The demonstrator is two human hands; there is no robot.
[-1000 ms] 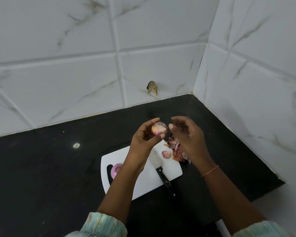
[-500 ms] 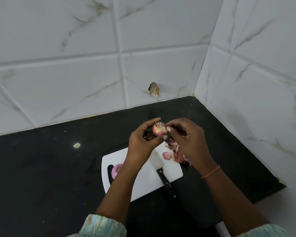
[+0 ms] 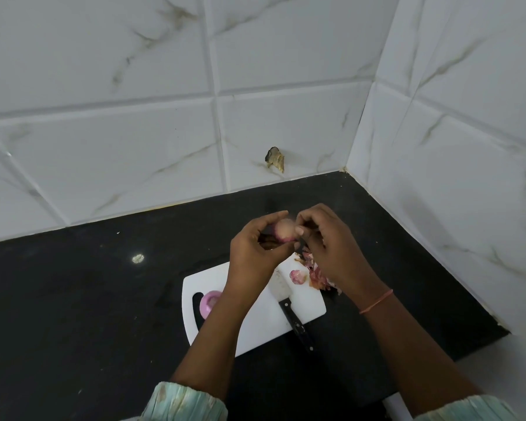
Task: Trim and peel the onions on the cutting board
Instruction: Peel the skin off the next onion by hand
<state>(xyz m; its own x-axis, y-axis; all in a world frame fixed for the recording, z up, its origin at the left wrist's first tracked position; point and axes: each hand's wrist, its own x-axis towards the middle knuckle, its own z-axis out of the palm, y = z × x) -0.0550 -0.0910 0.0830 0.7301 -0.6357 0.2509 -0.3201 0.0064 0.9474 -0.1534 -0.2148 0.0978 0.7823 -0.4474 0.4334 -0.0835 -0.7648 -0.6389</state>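
I see left hand raised above cutting board, fingers curled round small onion. Right hand just beside it, thumb and fingertips pinching at onion's skin. Peeled onion lies on board's left end by handle slot. Knife rests across board, black handle overhanging near edge. Onion piece and heap of peels at board's right end. Black tabletop underneath.

A white cutting board lies on the black countertop.
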